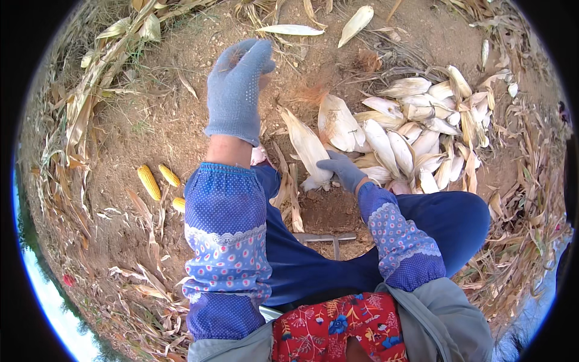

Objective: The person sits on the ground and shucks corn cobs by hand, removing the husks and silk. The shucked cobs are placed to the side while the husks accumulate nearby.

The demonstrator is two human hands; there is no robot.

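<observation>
My right hand, in a grey knit glove, grips the lower end of an ear of corn in its pale husk. The ear slants up and to the left, with its pointed tip away from me. In a matching glove, my left hand is raised out in front, above the soil, with its fingers bent. A few brown strands show at these fingers; whether they hold anything is hidden. Right of the gripped ear lies a broad loose husk with reddish corn silk at its top.
Several husk-covered ears lie heaped at the right, by my bent knee. Three bare yellow cobs lie on the soil at left. A metal frame sits between my legs. Dry corn stalks line the left side.
</observation>
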